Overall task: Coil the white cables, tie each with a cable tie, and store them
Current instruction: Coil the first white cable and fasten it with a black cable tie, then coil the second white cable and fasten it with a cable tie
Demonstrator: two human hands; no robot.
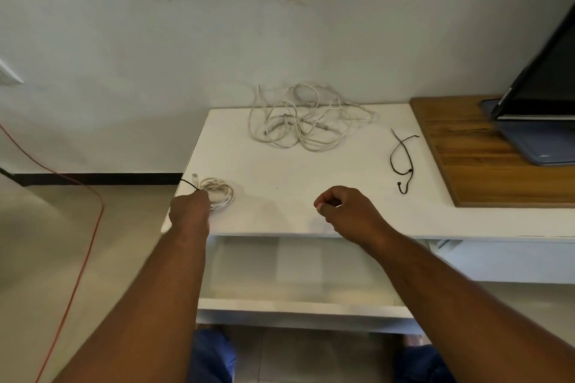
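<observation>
Right, largest first: what holds what?

The white table has a smooth, matt top. Under it a white drawer stands pulled out, showing its pale inner floor. At the right a brown wood-grain board lies on the top, and on it stands a dark, glossy, tilted screen on a blue-grey base.

And the cables?

A loose tangle of thin white cables lies at the back of the top, by the wall. A mark on one strand is too small to read. A thin red cord runs across the floor at the left.

Hands?

The left hand grips the coiled cable, a small round bundle at the front left corner, where a black tie sticks out of it. The right hand hovers over the front edge, closed, its fingers curled in and the thumb against the forefinger. Whether it pinches anything, I cannot tell.

Smallest items?

Loose black cable ties, thin and looped, lie near the board, well apart from both hands.
</observation>
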